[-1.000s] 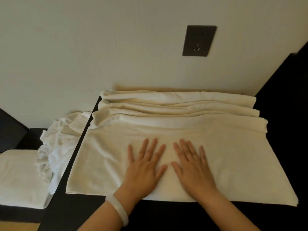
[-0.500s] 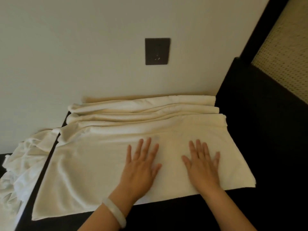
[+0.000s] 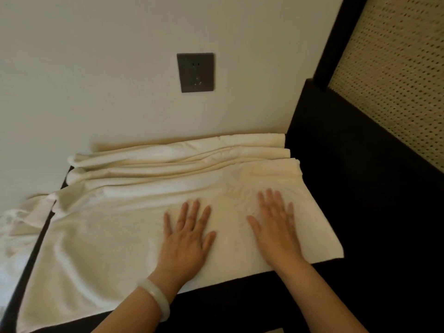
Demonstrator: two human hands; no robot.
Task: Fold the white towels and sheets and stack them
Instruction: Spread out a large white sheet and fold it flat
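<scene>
Towel (image 3: 115, 236) pinned by left hand (image 3: 186, 239), right hand (image 3: 276, 227), fingers spread flat; bunched far ridges risk folding in crooked.

Two bare forearms are pointing forward from the bottom edge, angling toward each other. The left hand (image 3: 186, 239) is lying flat, palm down, fingers straight and slightly spread. The right hand (image 3: 276, 228) is lying flat beside it, not touching it, fingers straight, thumb splayed.
</scene>
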